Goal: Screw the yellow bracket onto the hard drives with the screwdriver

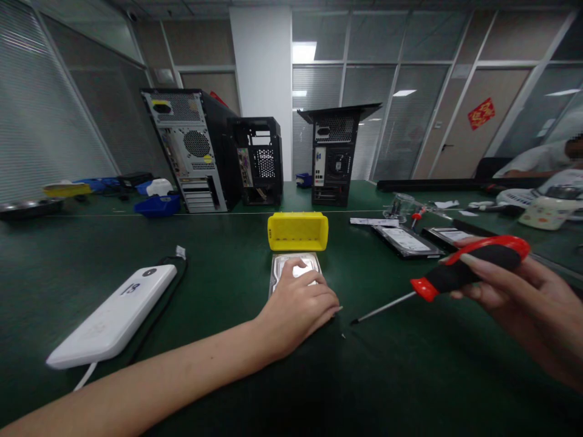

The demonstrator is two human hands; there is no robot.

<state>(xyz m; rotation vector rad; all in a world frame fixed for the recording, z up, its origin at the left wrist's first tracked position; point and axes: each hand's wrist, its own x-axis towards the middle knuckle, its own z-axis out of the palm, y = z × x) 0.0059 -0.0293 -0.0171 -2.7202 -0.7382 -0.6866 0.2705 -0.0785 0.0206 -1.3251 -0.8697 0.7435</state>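
A silver hard drive (277, 267) lies on the green table (218, 303), just in front of a yellow bin (298, 232). My left hand (303, 303) rests over the drive with its fingers curved around it, covering much of it. On the right, my right hand (510, 291) holds a red and black screwdriver (473, 267) in its closed fingers. The screwdriver's tip points down and left, a short way right of my left hand. A tiny light piece (343, 335) lies on the table below that hand.
Computer cases (212, 152) (259, 161) (334, 161) stand at the back. A white power bank (113, 315) with cables lies left. Further hard drives (407, 241) (449, 235) lie back right, near a patterned container (549, 209). A person (537, 161) sits at far right.
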